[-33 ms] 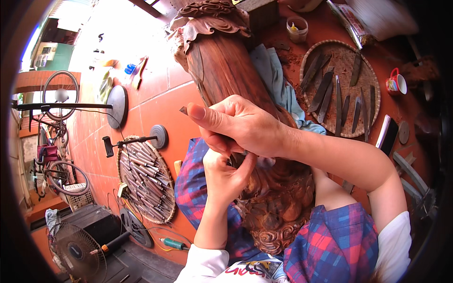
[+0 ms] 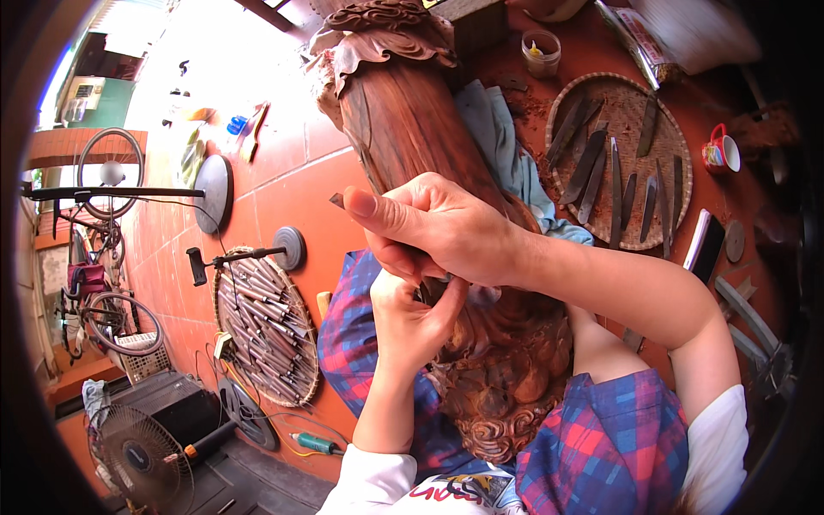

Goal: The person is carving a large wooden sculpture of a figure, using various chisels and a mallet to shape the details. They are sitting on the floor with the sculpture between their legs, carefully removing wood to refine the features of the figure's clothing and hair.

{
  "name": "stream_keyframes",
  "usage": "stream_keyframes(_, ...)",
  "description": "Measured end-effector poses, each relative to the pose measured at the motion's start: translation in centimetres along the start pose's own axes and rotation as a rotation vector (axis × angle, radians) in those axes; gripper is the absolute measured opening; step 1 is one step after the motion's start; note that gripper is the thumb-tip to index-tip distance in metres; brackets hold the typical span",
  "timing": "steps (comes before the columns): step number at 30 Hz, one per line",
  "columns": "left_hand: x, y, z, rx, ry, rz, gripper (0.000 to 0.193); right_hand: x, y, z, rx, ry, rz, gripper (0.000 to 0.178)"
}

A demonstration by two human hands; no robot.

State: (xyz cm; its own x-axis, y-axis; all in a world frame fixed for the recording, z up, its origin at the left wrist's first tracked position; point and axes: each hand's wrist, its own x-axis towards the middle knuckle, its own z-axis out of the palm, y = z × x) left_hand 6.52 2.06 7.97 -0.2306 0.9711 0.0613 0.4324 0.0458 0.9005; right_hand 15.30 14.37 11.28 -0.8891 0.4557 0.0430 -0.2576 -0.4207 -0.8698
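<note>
wooden carving (image 2: 416,129) | reddish brown, dark-streaked grain | smooth shaft stood between a ruffled far end and a near end of rounded knobs and swirls | ran slantwise, far end leftward || flat dark tool (image 2: 337,200) | mostly hidden, angled tip showed | tip pointed left, just beyond the carving's left edge
</note>
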Motion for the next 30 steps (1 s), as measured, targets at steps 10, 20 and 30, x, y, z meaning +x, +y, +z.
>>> stream_keyframes(10,0.4,0.2,0.7,0.057,0.078,0.019,0.016,-0.3,0.8,-0.6,0.021,0.020,0.035,0.064)
stream_keyframes(20,0.9,-0.1,0.1,0.036,0.065,0.039,0.013,0.4,0.6,-0.8,-0.027,-0.072,0.008,0.065)
stream_keyframes(30,1.5,1.2,-0.1,0.051,0.060,0.026,0.009,0.6,0.7,-1.0,-0.038,-0.127,0.023,0.067)
